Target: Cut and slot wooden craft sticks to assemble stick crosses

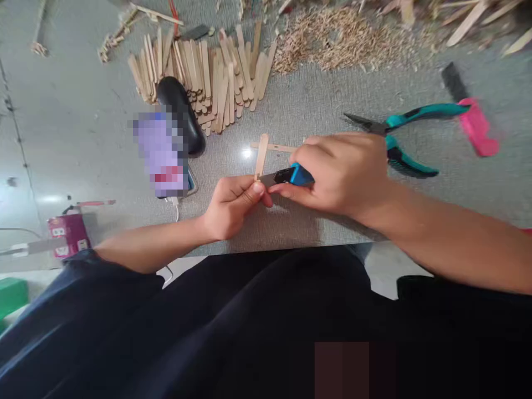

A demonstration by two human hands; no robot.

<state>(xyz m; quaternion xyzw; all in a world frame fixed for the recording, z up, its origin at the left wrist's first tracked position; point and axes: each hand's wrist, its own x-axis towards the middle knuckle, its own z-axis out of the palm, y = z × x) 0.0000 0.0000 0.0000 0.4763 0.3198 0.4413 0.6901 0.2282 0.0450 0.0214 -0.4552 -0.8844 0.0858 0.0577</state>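
My left hand (230, 202) pinches the lower end of a wooden craft stick (261, 152), which points up and away from me. In my right hand (341, 172) is a utility knife (300, 174) with a blue and black handle. Its blade lies against the craft stick just above my left thumb. A second craft stick (272, 147) lies crosswise on the table behind the first, its right end hidden by my right hand.
Needle-nose pliers (380, 127) and a pink-handled tool (476, 127) lie right. A phone (162, 152) on a cable and a black case (180, 113) are left. Behind are piled craft sticks (224, 72) and wood shavings (332, 41). A purple power strip (68, 233) sits far left.
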